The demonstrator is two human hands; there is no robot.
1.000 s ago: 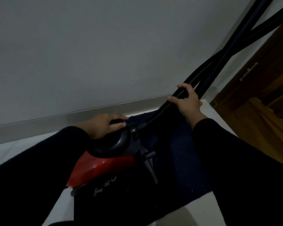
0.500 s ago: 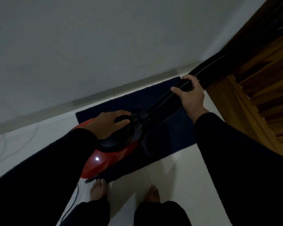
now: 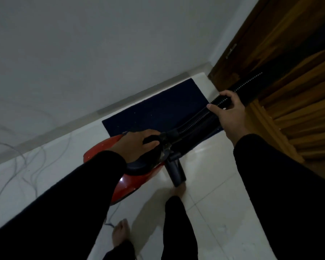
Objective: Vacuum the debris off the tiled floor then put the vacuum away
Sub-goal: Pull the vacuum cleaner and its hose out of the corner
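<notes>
Put-away step, by the look of it: left hand (image 3: 137, 145) grips the handle of the red vacuum (image 3: 128, 182) at centre frame, right hand (image 3: 228, 112) wraps the hose (image 3: 195, 124) at 2 o'clock; next likely carrying it to storage, hose kept clear.

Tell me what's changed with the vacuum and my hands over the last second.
The red vacuum has come up off the dark blue mat and now hangs over the white tiled floor, nearer the bare feet. The view has pulled back from it. Unchanged: the left hand grips the black carry handle, and the right hand holds the ribbed hose.
</notes>
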